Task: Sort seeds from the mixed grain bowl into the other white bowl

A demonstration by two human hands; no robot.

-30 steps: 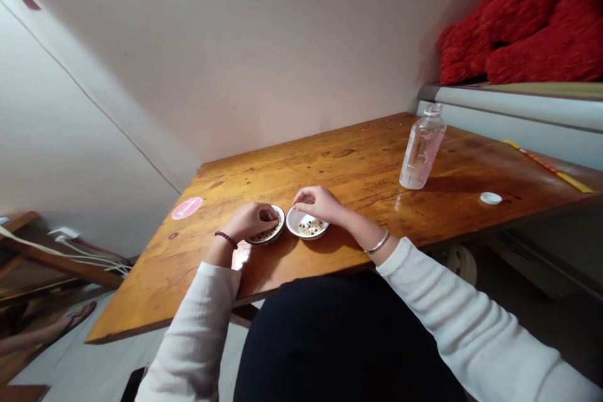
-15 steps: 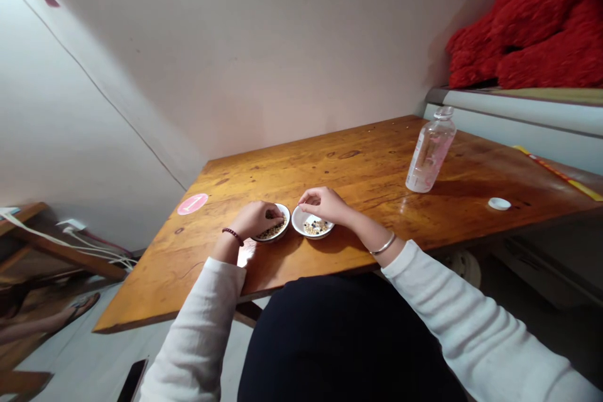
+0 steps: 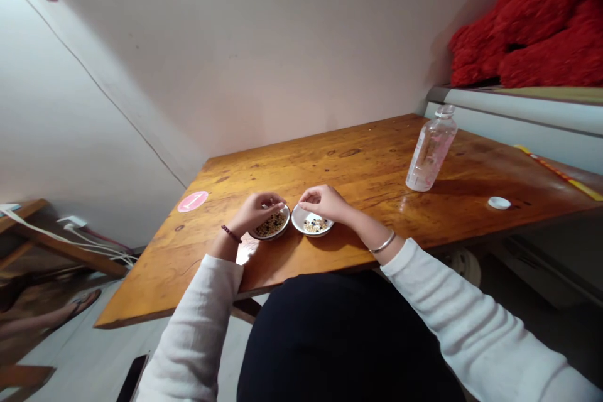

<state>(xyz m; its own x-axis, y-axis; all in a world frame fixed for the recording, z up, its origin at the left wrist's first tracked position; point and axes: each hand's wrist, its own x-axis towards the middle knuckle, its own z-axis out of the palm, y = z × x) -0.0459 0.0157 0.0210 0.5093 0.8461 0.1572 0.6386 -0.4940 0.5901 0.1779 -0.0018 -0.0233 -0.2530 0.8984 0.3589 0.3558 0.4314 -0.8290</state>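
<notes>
Two small white bowls stand side by side on the wooden table. The left bowl holds a thick layer of mixed beans or grains, yellowish and dark. Over its far rim is my left hand, thumb and fingers pinched together; whatever is between the tips is too small to make out. In the right bowl lies a smaller scatter of pale and black beans. My right hand rests at that bowl's far rim with its fingertips closed, and their contents are hidden.
A clear plastic bottle without a cap stands right of the bowls on the wooden table. Near it lies a white cap. A round pink sticker is at the left. A red plush sits beyond the right end.
My left hand has lifted out of the beans to the far rim of the left bowl, leaving more of its contents visible. My right hand has stayed almost still.
</notes>
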